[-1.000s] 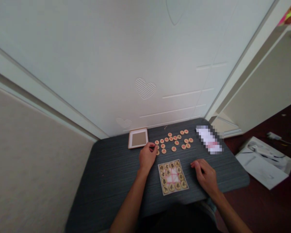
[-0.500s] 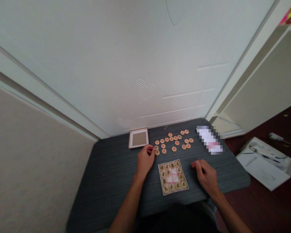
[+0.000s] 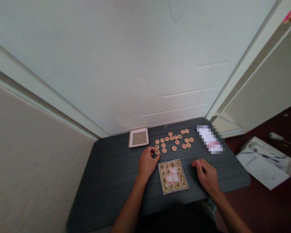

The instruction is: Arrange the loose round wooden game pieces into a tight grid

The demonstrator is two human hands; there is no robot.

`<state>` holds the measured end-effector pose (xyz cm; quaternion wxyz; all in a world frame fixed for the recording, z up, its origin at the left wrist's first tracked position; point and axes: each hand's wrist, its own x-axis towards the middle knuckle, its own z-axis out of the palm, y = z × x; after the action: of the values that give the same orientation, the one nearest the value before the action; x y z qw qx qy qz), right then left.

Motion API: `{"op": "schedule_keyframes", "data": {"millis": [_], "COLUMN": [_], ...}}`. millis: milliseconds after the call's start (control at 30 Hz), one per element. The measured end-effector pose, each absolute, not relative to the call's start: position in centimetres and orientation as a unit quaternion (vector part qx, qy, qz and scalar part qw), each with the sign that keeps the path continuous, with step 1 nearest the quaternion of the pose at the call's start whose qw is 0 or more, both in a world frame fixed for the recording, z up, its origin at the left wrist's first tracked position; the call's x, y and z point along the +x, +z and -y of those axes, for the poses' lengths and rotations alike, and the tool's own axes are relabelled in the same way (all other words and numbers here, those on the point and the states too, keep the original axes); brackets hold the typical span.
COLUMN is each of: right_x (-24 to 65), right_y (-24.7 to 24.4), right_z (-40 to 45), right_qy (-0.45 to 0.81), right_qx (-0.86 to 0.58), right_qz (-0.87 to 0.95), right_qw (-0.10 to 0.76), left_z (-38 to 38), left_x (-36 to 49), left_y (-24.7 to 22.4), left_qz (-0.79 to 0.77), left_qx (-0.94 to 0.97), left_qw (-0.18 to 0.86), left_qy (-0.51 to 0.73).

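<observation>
My left hand [image 3: 146, 162] reaches to the left end of the loose pieces, thumb and forefinger closed around a black-marked xiangqi piece [image 3: 157, 151]. Just behind that piece lies another black-marked piece [image 3: 156, 147]. In front of me is a small square paper board [image 3: 172, 178] with pink lines. Black-marked round pieces [image 3: 171, 186] line its edges, and one sits further in. To the right of the board my right hand [image 3: 206, 174] rests on the table, fingers curled in, with nothing seen in them.
Several red-marked pieces [image 3: 177, 142] lie spread across the back of the dark table [image 3: 111, 171]. A shallow framed tray or lid [image 3: 139, 137] stands at the back left. A blurred-out item [image 3: 210, 139] lies at the back right. Behind rises a white panel [image 3: 99, 64]; a white box [image 3: 265, 163] is on the floor.
My left hand has shifted slightly toward me and right, from the rear black-marked piece to the nearer one. My right hand and the pieces on the board stay as they were.
</observation>
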<state>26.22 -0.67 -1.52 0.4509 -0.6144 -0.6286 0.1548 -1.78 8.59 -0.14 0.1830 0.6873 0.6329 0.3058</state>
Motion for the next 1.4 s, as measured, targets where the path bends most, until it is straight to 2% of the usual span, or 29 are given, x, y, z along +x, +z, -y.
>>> {"op": "schedule_keyframes", "data": {"millis": [367,567,767,967,1400], "right_x": [26.3,26.3,26.3,26.2,26.2], "right_y": [-1.6,-1.7,-1.6,-1.6,-1.4], "right_z": [0.6,0.6,0.6,0.6,0.6], "right_qy": [0.150,0.164,0.168,0.160,0.194], "right_qx": [-0.605,-0.616,-0.617,-0.613,-0.626], "right_qz": [0.634,0.625,0.624,0.627,0.616], "right_qw": [0.458,0.452,0.448,0.454,0.438], "left_z": [-8.0,-8.3,-8.0,-7.8,-7.9], "left_x": [-2.4,-3.1,-3.2,-2.8,-2.6], "left_y": [2.3,2.1,1.8,1.4,1.3], "left_qz": [-0.530,-0.500,-0.516,-0.533,-0.537], "left_qx": [0.701,0.702,0.678,0.607,0.573], "left_qw": [0.267,0.310,0.350,0.436,0.475], "left_qy": [0.395,0.401,0.389,0.397,0.396]}}
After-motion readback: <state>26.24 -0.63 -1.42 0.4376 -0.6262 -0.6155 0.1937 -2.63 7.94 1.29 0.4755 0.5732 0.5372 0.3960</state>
